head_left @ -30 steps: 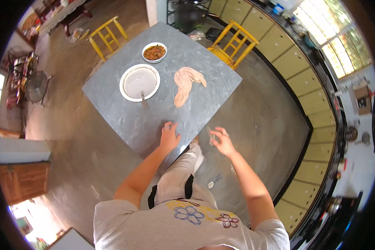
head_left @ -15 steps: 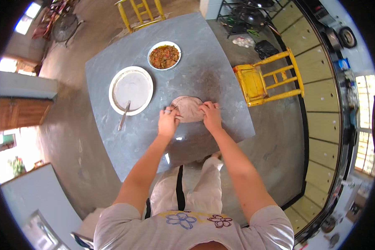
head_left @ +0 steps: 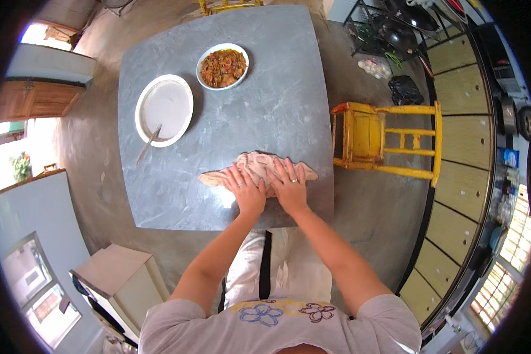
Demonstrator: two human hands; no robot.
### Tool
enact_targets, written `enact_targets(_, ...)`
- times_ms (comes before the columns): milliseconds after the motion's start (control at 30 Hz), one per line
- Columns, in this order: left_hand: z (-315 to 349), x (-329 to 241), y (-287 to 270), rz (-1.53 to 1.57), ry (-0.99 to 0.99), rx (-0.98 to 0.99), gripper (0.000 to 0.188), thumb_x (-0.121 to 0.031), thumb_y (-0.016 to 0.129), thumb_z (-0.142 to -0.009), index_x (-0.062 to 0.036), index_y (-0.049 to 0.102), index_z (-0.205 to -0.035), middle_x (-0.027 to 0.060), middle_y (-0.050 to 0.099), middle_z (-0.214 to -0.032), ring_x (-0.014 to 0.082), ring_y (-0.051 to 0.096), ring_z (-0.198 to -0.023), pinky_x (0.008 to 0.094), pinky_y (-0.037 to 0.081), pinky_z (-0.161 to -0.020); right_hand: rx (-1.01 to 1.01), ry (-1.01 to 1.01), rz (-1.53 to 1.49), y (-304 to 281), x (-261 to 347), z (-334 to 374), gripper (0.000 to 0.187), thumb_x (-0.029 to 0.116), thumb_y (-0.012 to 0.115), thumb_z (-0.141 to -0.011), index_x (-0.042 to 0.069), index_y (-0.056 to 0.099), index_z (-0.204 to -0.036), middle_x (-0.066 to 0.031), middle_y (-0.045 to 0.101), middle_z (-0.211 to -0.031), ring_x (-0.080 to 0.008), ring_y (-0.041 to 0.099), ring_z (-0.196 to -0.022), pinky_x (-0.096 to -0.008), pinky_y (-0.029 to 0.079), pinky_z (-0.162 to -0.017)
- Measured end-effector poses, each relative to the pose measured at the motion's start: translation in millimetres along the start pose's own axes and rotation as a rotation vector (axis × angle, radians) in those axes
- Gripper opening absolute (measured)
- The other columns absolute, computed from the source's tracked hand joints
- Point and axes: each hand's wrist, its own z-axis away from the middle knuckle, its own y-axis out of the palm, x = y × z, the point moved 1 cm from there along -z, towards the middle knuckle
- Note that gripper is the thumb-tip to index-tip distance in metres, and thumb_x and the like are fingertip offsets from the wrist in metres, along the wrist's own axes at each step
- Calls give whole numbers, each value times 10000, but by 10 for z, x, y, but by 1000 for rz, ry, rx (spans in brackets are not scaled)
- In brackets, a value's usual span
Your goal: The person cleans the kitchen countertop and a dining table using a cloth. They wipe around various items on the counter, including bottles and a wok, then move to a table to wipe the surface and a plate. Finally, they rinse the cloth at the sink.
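A crumpled pinkish-beige cloth (head_left: 255, 160) lies spread wide near the front edge of the grey table (head_left: 265, 112). My left hand (head_left: 246, 187) presses flat on its middle, fingers stretched out. Beside it, my right hand (head_left: 288, 185) also lies flat on the cloth, its fingers spread. Part of the cloth is hidden beneath both hands. To the far left stands a white basin (head_left: 190, 97) with greyish-white contents and a spoon (head_left: 149, 144) leaning over its rim. A white bowl (head_left: 223, 88) filled with a reddish-brown chopped dish stands farther back.
A yellow wooden chair (head_left: 363, 134) stands against the table's right side. Another yellow chair (head_left: 230, 6) shows behind the far edge. Beyond, at right, are a black bag (head_left: 405, 90), a rack with dark pans (head_left: 392, 32) and greenish cabinets (head_left: 459, 135).
The cloth went from a compact rounded shape to a wide spread. My hands left its side edges and now lie flat on top, closer together. The whole view has shifted and turned.
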Motion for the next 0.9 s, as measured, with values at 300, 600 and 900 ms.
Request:
enact_targets(300, -2608, -1066, 587, 37, 162, -113, 720, -322, 629, -857, 67, 387, -1412, 193, 291, -1538, 465, 185, -1430, 587, 151, -1165, -28, 2, 164, -113, -1585, -2231, 380, 210, 586, -901, 186, 622, -1279, -43, 379, -1528, -294, 322, -1419, -512, 263, -1143)
enact_targets(600, -5161, -1670, 1102, -29, 101, -310, 663, -361, 575, -876, 26, 444, -1398, 191, 366, -1496, 460, 237, -1404, 564, 144, -1172, -128, 94, 86, 209, -2812, -4600, 449, 205, 513, -956, 199, 497, -1404, -40, 332, -1552, -319, 263, -1450, -485, 235, -1169)
enact_targets(900, -4954, -1530, 1034, -61, 285, -254, 610, -328, 559, -869, -131, 443, -1435, 74, 450, -1471, 413, 329, -1373, 549, 198, -1153, -189, 72, 70, 209, -2590, -4293, 347, 158, 488, -947, 73, 551, -1278, -108, 383, -1502, -335, 267, -1441, -510, 207, -1176)
